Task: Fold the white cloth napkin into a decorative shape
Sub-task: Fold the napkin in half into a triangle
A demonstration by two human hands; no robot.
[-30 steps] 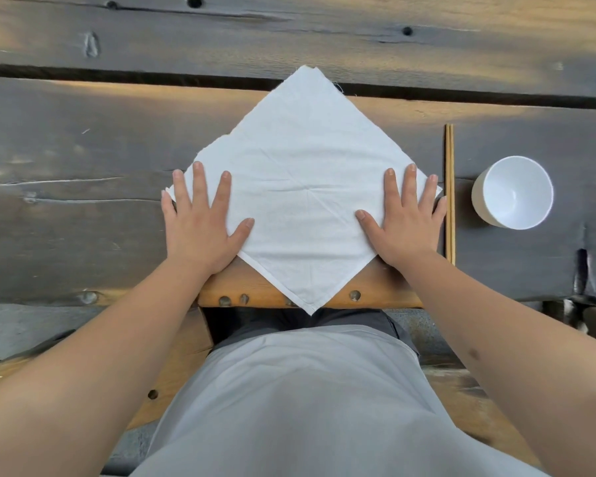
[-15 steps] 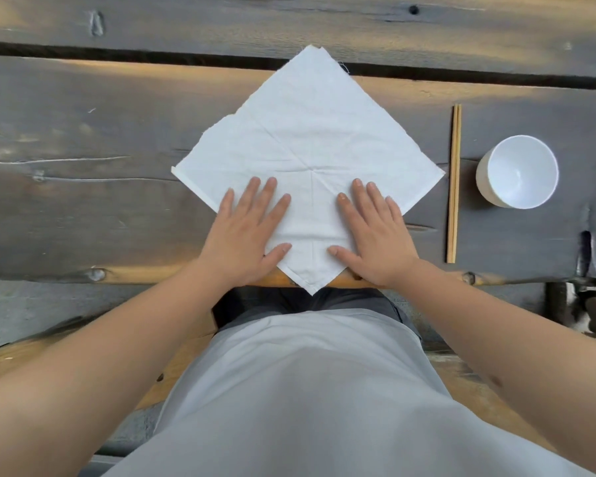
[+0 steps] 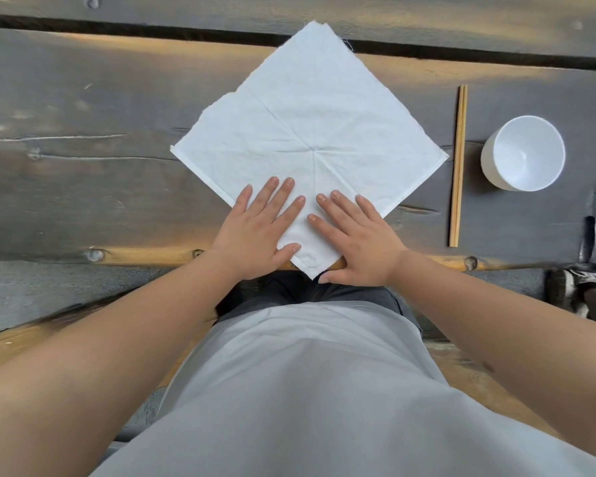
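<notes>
The white cloth napkin (image 3: 310,132) lies flat on the dark wooden table as a diamond, one corner pointing at me and hanging slightly over the near edge. Crease lines radiate from its centre. My left hand (image 3: 258,232) rests palm down on the napkin's near-left part, fingers spread. My right hand (image 3: 355,239) lies palm down on the near-right part, its thumb at the near corner by the table edge. Both hands press flat and hold nothing. Their fingertips almost meet over the middle crease.
A pair of wooden chopsticks (image 3: 459,163) lies lengthwise right of the napkin. A white bowl (image 3: 523,153) stands further right. A dark gap (image 3: 117,27) runs between table planks at the back. A shoe (image 3: 578,290) shows below the table at right.
Both hands slid inward from the napkin's side corners toward its near corner and now sit close together. The napkin has stayed flat.
</notes>
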